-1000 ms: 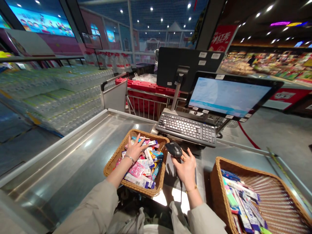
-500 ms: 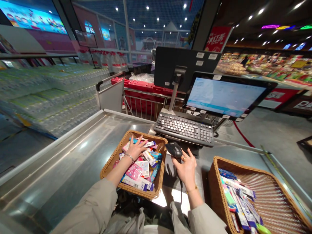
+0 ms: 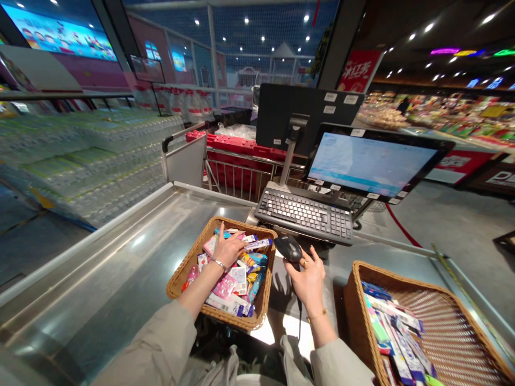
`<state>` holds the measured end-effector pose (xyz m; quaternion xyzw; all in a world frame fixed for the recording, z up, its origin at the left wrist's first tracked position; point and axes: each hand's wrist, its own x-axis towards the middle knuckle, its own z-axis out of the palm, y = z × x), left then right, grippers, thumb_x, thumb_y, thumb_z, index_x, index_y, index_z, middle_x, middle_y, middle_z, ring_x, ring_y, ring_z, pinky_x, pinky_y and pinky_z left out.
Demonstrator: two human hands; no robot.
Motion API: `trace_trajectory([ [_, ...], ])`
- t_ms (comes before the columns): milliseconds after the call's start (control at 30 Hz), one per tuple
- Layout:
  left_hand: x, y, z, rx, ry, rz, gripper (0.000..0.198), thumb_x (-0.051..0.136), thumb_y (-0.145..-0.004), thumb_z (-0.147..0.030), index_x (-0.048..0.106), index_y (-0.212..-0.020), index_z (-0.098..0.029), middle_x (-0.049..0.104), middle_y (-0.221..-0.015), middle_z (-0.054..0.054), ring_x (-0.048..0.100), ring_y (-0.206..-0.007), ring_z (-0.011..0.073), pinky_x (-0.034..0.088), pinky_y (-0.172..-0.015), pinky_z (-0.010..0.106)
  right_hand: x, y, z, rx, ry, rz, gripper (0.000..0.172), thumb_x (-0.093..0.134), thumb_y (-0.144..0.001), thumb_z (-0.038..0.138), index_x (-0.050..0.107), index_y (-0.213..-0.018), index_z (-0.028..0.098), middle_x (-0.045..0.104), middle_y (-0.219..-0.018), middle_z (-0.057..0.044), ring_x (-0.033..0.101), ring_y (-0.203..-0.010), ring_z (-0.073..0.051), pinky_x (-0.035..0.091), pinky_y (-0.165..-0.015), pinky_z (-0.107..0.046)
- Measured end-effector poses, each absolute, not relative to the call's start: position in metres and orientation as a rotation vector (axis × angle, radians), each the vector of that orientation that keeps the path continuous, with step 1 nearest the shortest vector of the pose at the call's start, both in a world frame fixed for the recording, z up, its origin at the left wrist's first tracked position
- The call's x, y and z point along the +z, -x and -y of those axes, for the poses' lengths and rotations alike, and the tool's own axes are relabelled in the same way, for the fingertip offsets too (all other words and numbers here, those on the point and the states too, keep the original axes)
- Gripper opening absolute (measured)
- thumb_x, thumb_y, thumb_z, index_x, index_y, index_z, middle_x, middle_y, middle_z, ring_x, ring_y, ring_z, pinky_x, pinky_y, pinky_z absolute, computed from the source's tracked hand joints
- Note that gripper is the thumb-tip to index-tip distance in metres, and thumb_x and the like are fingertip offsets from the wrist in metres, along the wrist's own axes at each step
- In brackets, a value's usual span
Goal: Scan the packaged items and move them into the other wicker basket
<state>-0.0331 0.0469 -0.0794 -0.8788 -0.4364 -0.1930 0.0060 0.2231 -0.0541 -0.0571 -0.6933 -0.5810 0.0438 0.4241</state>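
My left hand [image 3: 229,251] is over the near wicker basket [image 3: 171,289], holding a slim white-and-purple toothpaste box [image 3: 259,244] by one end. The box's other end points at the head of a black barcode scanner [image 3: 288,247], close to it. My right hand [image 3: 308,274] grips that scanner beside the basket's right rim; its cord hangs down below. Under my left hand lie several small packs, among them a pink pack [image 3: 224,287], a blue pack [image 3: 258,259] and more slim boxes. My left palm hides part of the pile.
A second wicker basket [image 3: 462,327] with several slim boxes stands at the right on the metal counter [image 3: 132,257]. Behind the scanner are a keyboard [image 3: 306,214] and a lit monitor [image 3: 374,161]. A metal cart [image 3: 237,174] stands beyond the counter.
My left hand has shifted slightly right and turned, and the toothpaste box now extends from its fingers toward the scanner. My right hand and the scanner have stayed almost in place.
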Motion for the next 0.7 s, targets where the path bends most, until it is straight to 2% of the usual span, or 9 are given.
trace_trajectory([
  [67, -0.08, 0.032, -0.046, -0.614, 2.735, 1.385, 0.015, 0.058, -0.091, -0.027, 0.071, -0.097, -0.03, 0.077, -0.097, -0.001, 0.061, -0.119, 0.0229, -0.013, -0.115, 0.065, -0.057, -0.223, 0.055, 0.11, 1.739, 1.451, 0.023, 0.066, -0.074, 0.038, 0.075, -0.089, 0.023, 0.07, -0.117, -0.008, 0.041, -0.133, -0.034, 0.028, -0.107, -0.06],
  [200, -0.084, 0.028, -0.045, -0.612, 2.605, 1.527, 0.019, 0.061, -0.089, -0.033, 0.07, -0.104, -0.029, 0.075, -0.107, 0.003, 0.065, -0.109, 0.0244, -0.016, -0.112, 0.068, -0.056, -0.224, 0.058, 0.115, 1.745, 1.44, 0.024, 0.065, -0.074, 0.039, 0.075, -0.089, 0.023, 0.07, -0.118, -0.008, 0.042, -0.132, -0.035, 0.028, -0.106, -0.06],
  [267, -0.086, 0.024, -0.044, -0.571, 2.551, 1.575, 0.021, 0.061, -0.088, -0.035, 0.07, -0.107, -0.031, 0.073, -0.113, 0.004, 0.063, -0.111, 0.0256, -0.016, -0.111, 0.069, -0.055, -0.224, 0.059, 0.116, 1.751, 1.437, 0.024, 0.065, -0.074, 0.038, 0.075, -0.089, 0.023, 0.07, -0.117, -0.008, 0.042, -0.132, -0.035, 0.029, -0.106, -0.06],
  [333, -0.089, 0.019, -0.044, -0.511, 2.508, 1.597, 0.025, 0.062, -0.087, -0.037, 0.069, -0.11, -0.032, 0.067, -0.126, 0.004, 0.054, -0.125, 0.0297, -0.016, -0.111, 0.07, -0.055, -0.225, 0.06, 0.117, 1.755, 1.44, 0.024, 0.065, -0.074, 0.038, 0.075, -0.089, 0.023, 0.07, -0.118, -0.008, 0.042, -0.132, -0.034, 0.029, -0.106, -0.06],
  [400, -0.093, 0.016, -0.045, -0.461, 2.441, 1.636, 0.033, 0.062, -0.086, -0.041, 0.066, -0.118, -0.033, 0.055, -0.142, 0.006, 0.037, -0.139, 0.0346, -0.016, -0.109, 0.072, -0.055, -0.226, 0.062, 0.116, 1.755, 1.447, 0.024, 0.065, -0.075, 0.038, 0.075, -0.09, 0.022, 0.07, -0.118, -0.008, 0.042, -0.132, -0.034, 0.029, -0.106, -0.059],
  [500, -0.098, 0.017, -0.047, -0.419, 2.322, 1.744, 0.041, 0.059, -0.087, -0.047, 0.062, -0.125, -0.033, 0.038, -0.154, 0.007, 0.017, -0.147, 0.037, -0.017, -0.107, 0.073, -0.054, -0.229, 0.064, 0.109, 1.758, 1.453, 0.025, 0.063, -0.076, 0.038, 0.075, -0.091, 0.022, 0.07, -0.118, -0.009, 0.041, -0.133, -0.034, 0.029, -0.106, -0.059],
  [600, -0.1, 0.028, -0.049, -0.423, 2.227, 1.845, 0.037, 0.055, -0.089, -0.047, 0.063, -0.123, -0.036, 0.034, -0.157, 0.005, 0.009, -0.149, 0.0375, -0.017, -0.105, 0.075, -0.053, -0.233, 0.065, 0.103, 1.763, 1.447, 0.023, 0.061, -0.076, 0.038, 0.075, -0.085, 0.021, 0.07, -0.117, -0.009, 0.04, -0.133, -0.034, 0.029, -0.107, -0.058],
  [700, -0.096, 0.042, -0.047, -0.442, 2.164, 1.902, 0.037, 0.052, -0.091, -0.046, 0.063, -0.124, -0.035, 0.033, -0.157, 0.007, 0.008, -0.149, 0.0385, -0.017, -0.104, 0.077, -0.053, -0.235, 0.065, 0.109, 1.768, 1.445, 0.023, 0.061, -0.075, 0.039, 0.074, -0.084, 0.021, 0.07, -0.117, -0.009, 0.04, -0.134, -0.034, 0.028, -0.107, -0.058],
])
